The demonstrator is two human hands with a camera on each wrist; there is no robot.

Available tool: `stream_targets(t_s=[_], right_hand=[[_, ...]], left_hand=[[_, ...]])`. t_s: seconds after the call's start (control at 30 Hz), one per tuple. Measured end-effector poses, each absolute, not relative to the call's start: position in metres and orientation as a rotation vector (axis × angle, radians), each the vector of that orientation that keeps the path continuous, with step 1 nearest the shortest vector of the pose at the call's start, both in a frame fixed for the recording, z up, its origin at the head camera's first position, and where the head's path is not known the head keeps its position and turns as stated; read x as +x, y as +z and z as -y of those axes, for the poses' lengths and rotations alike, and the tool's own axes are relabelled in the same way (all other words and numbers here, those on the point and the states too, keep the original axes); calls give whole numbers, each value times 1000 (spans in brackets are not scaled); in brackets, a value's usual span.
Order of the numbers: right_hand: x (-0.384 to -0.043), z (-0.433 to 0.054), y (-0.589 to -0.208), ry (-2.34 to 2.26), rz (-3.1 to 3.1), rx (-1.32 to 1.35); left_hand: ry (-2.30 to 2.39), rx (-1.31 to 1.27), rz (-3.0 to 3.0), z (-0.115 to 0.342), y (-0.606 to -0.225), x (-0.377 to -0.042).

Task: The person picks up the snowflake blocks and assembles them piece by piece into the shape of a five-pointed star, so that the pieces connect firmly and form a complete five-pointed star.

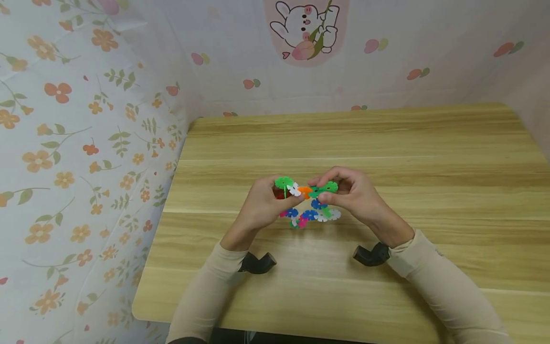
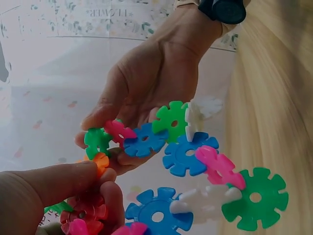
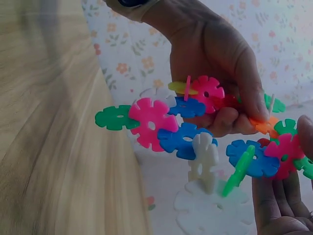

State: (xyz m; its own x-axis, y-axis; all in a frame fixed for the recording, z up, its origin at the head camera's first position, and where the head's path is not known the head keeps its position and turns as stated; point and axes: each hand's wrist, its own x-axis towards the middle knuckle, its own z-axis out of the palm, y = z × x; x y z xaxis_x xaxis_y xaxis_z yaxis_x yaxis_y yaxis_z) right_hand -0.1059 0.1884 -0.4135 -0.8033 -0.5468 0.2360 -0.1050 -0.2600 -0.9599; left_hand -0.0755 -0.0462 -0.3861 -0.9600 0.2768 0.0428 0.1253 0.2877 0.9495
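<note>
A looped chain of slotted flower-shaped plastic discs hangs between both hands, above the table. Near its top, my left hand (image 1: 262,203) pinches an orange disc (image 1: 304,192) between thumb and fingers. Facing it, my right hand (image 1: 354,193) pinches a green disc (image 2: 98,141) that meets the orange one; whether their slots interlock I cannot tell. Beyond the right fingers follow a pink disc (image 2: 120,132) and a blue disc (image 2: 145,139). White discs (image 3: 212,208) hang at the bottom of the loop, and a red disc (image 2: 84,215) sits by the left fingers.
The wood-grain table (image 1: 408,153) spreads under both hands. Dark wrist-worn devices (image 1: 258,263) jut from below each forearm. A floral curtain (image 1: 86,167) borders the left side, and a cloth with a cartoon rabbit (image 1: 305,28) hangs behind the table.
</note>
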Motion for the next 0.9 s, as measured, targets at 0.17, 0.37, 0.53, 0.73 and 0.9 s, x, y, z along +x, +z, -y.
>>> stream_targets(t_s=[0.17, 0.37, 0.53, 0.73, 0.9], right_hand=[[-105, -190, -414, -2171, -1672, -764], [-105, -193, -419, -2173, -1721, -714], [-107, -198, -428, -2050, -1867, -709], [-103, -208, -435, -1886, -2177, -600], [-100, -216, -438, -1926, -2148, -500]], left_hand=[[1726, 411, -2463, 41, -382, -78], [1651, 405, -2472, 39, -385, -84], [1669, 392, -2293, 43, -396, -95], [1582, 428, -2196, 45, -399, -106], [1559, 374, -2149, 50, -404, -107]])
